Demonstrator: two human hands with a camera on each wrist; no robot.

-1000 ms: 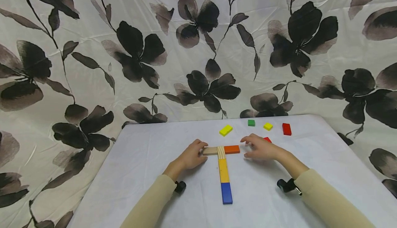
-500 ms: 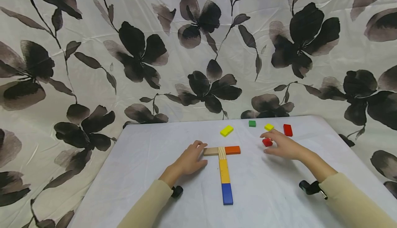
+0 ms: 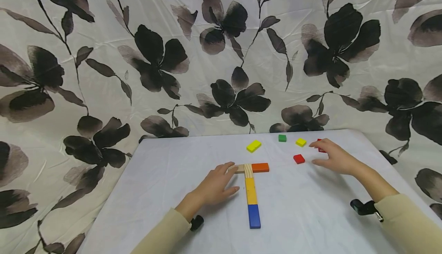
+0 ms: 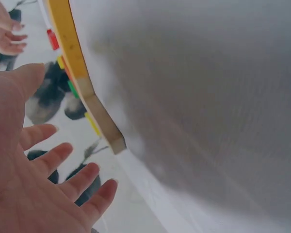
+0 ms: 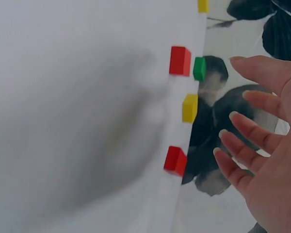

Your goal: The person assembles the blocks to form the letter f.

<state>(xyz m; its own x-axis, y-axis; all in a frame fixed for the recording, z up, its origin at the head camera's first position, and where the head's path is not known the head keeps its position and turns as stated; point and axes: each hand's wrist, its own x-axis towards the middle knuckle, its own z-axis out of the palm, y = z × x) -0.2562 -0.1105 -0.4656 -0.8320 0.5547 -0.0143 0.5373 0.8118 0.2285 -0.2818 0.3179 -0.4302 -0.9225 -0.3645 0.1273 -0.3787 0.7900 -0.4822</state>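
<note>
Wooden blocks form a T: a plain block (image 3: 239,169) and an orange block (image 3: 260,167) make the bar, while a plain upright block (image 3: 248,171), a yellow block (image 3: 251,192) and a blue block (image 3: 254,216) make the stem. Beside the bar's left end hovers my left hand (image 3: 215,185), fingers loosely spread; its fingertips overlap the plain block in the head view. My right hand (image 3: 337,158) reaches over the far right with spread fingers and holds nothing. It partly covers a red block (image 3: 322,150). Another, smaller red block (image 5: 175,161) lies just left of it.
Along the table's (image 3: 193,150) far side lie a long yellow block (image 3: 253,146), a green block (image 3: 282,138) and a small yellow block (image 3: 301,142). A flower-patterned cloth (image 3: 193,119) hangs behind the table.
My right hand has moved right and away from the T, past the small red block to the farther red one. My left hand has drawn slightly nearer to me, its fingers less around the plain block.
</note>
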